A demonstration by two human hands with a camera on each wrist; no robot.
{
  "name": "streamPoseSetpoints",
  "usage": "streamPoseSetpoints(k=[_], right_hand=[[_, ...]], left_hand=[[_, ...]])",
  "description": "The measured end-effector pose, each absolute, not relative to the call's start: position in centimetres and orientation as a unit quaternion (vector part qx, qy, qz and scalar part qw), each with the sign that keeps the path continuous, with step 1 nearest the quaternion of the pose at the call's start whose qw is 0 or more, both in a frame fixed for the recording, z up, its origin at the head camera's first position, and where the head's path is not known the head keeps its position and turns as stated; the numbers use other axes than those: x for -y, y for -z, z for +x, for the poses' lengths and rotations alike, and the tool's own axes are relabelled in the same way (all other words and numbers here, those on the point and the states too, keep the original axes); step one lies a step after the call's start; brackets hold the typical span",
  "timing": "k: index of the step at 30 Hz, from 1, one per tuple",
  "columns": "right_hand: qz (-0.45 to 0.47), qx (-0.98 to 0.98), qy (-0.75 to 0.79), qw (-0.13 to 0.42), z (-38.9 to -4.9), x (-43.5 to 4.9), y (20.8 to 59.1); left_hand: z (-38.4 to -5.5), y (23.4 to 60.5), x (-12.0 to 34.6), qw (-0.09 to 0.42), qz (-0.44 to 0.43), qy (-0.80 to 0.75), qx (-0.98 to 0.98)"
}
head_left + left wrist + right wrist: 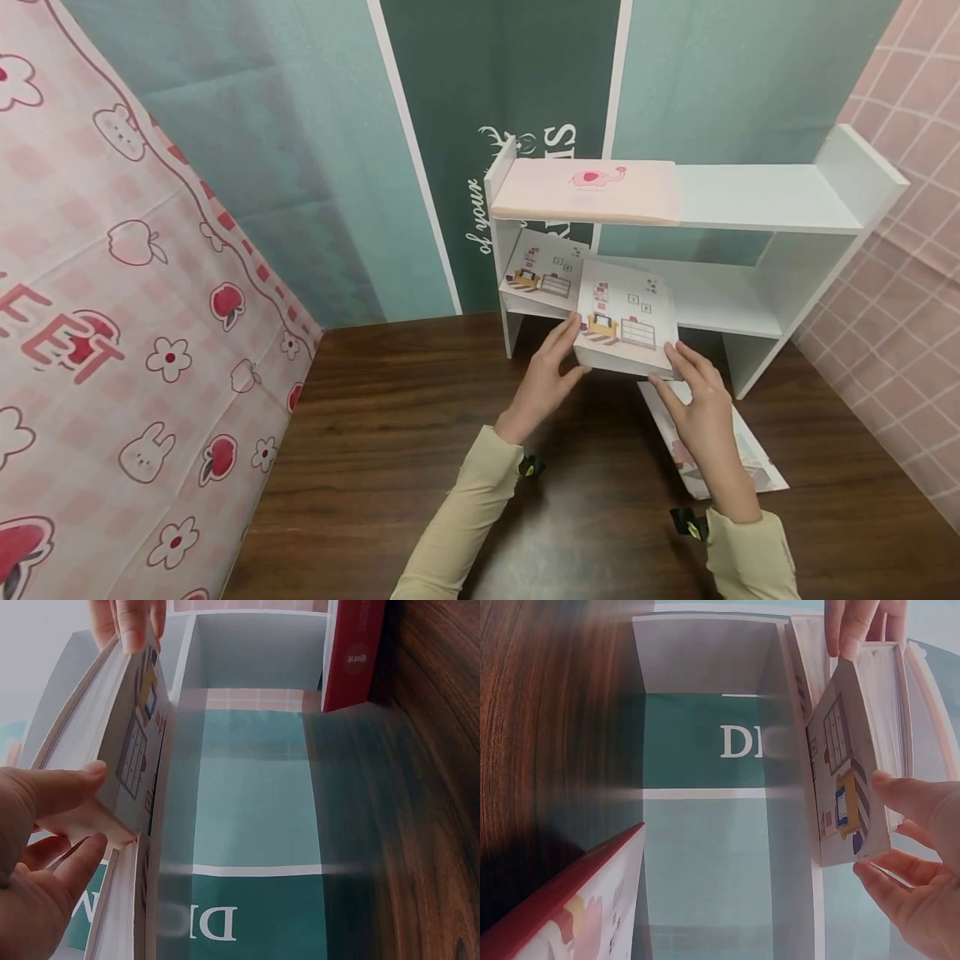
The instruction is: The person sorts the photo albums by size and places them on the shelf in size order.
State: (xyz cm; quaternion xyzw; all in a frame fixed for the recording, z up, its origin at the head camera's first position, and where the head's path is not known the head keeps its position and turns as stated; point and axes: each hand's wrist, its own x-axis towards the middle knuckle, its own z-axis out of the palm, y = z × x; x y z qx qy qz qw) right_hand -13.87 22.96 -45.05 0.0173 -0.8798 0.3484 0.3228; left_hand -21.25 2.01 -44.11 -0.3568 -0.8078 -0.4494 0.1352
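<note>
Both hands grip a thick white book (626, 287), printed with a small desk and drawers, at the middle level of a white shelf (727, 300). My left hand (538, 390) has it by the near left corner, thumb on the page edge in the left wrist view. At the near right corner my right hand (705, 412) pinches it between thumb and fingers. The held book sticks out over the shelf's front edge, tilted, its page block (877, 697) showing. A matching book (542, 262) stands at its left, against the shelf's left side panel.
Below the right hand, another book (761, 467) with a red spine (356, 664) lies partly under the shelf on the brown wooden table (360, 467). A pink item with an elephant (592, 204) lies on the top shelf. Patterned cloth (172, 292) hangs at the left.
</note>
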Motion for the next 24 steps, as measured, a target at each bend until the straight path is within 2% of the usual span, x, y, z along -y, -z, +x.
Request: streamPoseSetpoints(k=[24], right_hand=[[0.016,0.886,-0.318,0.337,-14.38,-22.67,44.57]], left_hand=[[-21.27,44.16,-2.41,0.185,-0.335,0.388,0.839]])
